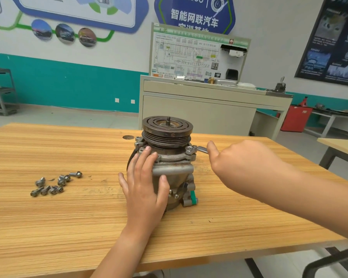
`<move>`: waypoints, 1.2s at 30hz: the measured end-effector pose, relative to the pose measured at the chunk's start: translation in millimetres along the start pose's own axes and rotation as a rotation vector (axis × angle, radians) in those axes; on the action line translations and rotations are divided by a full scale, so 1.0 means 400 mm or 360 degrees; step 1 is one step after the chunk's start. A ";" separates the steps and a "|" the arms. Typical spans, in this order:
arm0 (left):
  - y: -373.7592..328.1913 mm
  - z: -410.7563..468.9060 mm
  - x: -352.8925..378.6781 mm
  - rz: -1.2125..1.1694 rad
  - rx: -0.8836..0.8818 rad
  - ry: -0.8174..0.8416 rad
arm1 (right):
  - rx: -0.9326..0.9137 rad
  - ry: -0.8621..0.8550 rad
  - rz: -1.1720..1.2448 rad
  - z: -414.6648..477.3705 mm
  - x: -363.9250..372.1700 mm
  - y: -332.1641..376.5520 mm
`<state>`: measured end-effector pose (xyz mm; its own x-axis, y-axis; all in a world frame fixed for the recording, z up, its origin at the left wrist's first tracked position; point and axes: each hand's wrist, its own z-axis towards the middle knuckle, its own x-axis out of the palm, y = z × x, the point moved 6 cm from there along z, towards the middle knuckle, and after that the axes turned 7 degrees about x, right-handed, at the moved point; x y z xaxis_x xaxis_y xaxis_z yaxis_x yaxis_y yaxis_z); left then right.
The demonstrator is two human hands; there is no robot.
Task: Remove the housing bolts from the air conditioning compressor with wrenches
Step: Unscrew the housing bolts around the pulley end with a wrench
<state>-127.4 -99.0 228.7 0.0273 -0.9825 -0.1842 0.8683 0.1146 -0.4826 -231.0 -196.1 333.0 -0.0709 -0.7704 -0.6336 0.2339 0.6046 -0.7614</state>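
Wood table (68,217) fills the head view, with a teal wall behind. On it stands the compressor (173,169), wheel end up. The left hand (143,187) lies flat and wide on its side, fingers straight, likely to stop it from turning. The right hand (239,157) holds the wrench (197,149) by its handle. The wrench ring sits on a bolt at the top rim. Loose bolts (54,183) lie well apart to the left, out of the way.

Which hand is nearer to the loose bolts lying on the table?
Left. The left hand rests on the compressor, just right of the loose bolts; the right hand holds the wrench beyond the compressor, farther right.
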 end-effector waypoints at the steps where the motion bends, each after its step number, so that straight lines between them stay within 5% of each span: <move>1: 0.000 0.000 0.000 -0.0001 -0.0007 -0.0001 | 0.0009 0.0005 0.0010 0.000 -0.005 0.006; 22: 0.003 0.001 -0.004 -0.0036 -0.0011 0.0048 | -0.0040 -0.0056 -0.0141 0.097 0.037 -0.094; 31: 0.011 0.001 -0.008 0.0013 0.0027 0.0073 | 0.0198 -0.0254 0.0389 0.248 0.139 -0.042; 36: 0.004 0.003 -0.008 -0.0008 0.0032 0.0050 | 0.0440 -0.0614 0.0882 0.163 0.142 -0.093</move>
<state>-125.4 -95.9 229.6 0.0078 -0.9779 -0.2089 0.8781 0.1066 -0.4664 -180.5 -275.7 334.3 0.4639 -0.4130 -0.7837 0.3763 0.8928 -0.2477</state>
